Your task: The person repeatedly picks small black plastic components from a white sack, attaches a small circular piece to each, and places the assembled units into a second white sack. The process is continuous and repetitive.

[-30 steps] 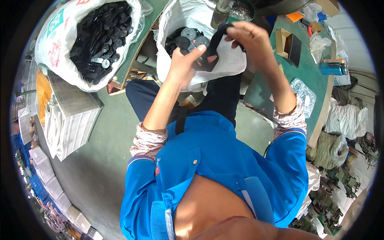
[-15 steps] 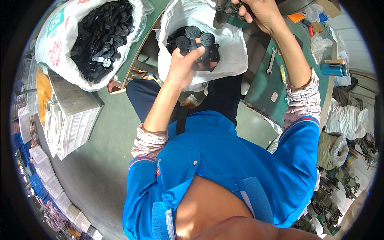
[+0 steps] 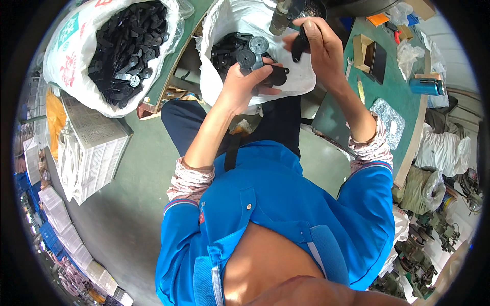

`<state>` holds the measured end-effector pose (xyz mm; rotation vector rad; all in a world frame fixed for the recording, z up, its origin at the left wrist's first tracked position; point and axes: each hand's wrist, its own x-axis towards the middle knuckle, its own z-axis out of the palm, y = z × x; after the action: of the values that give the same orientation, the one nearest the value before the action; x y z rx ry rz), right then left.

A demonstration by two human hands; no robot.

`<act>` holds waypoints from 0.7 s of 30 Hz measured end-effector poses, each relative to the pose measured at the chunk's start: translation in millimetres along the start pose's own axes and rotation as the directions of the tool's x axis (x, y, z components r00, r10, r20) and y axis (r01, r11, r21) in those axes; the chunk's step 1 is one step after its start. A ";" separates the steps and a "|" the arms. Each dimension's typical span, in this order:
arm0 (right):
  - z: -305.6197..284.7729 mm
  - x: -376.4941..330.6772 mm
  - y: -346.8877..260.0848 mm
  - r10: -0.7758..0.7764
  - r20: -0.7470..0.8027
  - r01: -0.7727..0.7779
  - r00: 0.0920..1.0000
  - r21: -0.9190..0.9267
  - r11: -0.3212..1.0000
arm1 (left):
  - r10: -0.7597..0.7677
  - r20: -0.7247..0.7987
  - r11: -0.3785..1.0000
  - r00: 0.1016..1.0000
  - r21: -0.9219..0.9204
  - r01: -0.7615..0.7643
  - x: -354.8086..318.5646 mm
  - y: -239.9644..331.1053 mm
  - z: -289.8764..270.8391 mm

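My left hand (image 3: 238, 87) is closed around several black plastic pieces with round disc ends (image 3: 246, 59), the thumb across them. They are over the mouth of a white woven sack (image 3: 298, 71), which has more black pieces (image 3: 224, 53) inside. To the right of them, my right hand (image 3: 326, 51) pinches a single curved black plastic piece (image 3: 300, 46) between thumb and fingers. Just beyond that piece stands a dark cylindrical machine part (image 3: 279, 21), next to a dark bowl of small bits (image 3: 314, 8).
A larger white sack (image 3: 66, 58) full of black pieces (image 3: 130, 43) stands at left, above a pale plastic crate (image 3: 94, 163). On the green bench (image 3: 332, 115) at right lie an open cardboard box (image 3: 363, 51), a yellow-handled tool (image 3: 360, 89), a clear plastic bag (image 3: 390, 122) and a blue cylinder (image 3: 426, 86).
My right hand has come down and left from beside the machine part, with the curved piece in view. The pieces in my left hand have tilted; two discs show instead of three.
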<state>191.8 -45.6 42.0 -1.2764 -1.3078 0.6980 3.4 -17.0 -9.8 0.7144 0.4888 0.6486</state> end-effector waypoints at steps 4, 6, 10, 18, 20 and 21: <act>4.2 -12.1 -12.8 0.226 0.109 -0.225 0.968 -0.022 0.974 | -0.019 0.053 0.996 0.998 0.086 0.015 -0.4 -0.1 1.2; 1.3 -15.4 -7.5 0.213 0.159 -0.205 0.964 -0.066 0.977 | -0.014 0.078 0.990 0.997 0.142 0.003 -1.4 0.9 2.9; 5.0 -16.2 -2.9 0.181 0.196 -0.150 0.964 -0.165 0.975 | -0.056 0.104 0.983 0.993 0.182 0.036 -2.7 1.7 4.3; -2.5 -22.1 7.6 0.067 0.195 -0.031 0.979 -0.180 0.983 | -0.109 0.167 0.965 0.980 0.253 0.064 -4.1 0.7 7.4; -1.2 -24.7 13.9 0.108 0.232 -0.066 0.967 -0.180 0.981 | -0.109 0.184 0.963 0.977 0.262 0.058 -4.0 -0.2 10.1; -2.7 -23.7 13.4 0.164 0.255 -0.130 0.953 -0.146 0.981 | -0.109 0.193 0.962 0.975 0.266 0.055 -3.6 -0.5 11.3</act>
<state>193.0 -65.1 23.0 -1.4312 -1.5044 0.9292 8.0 -24.8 -2.1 0.9931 0.4132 0.4290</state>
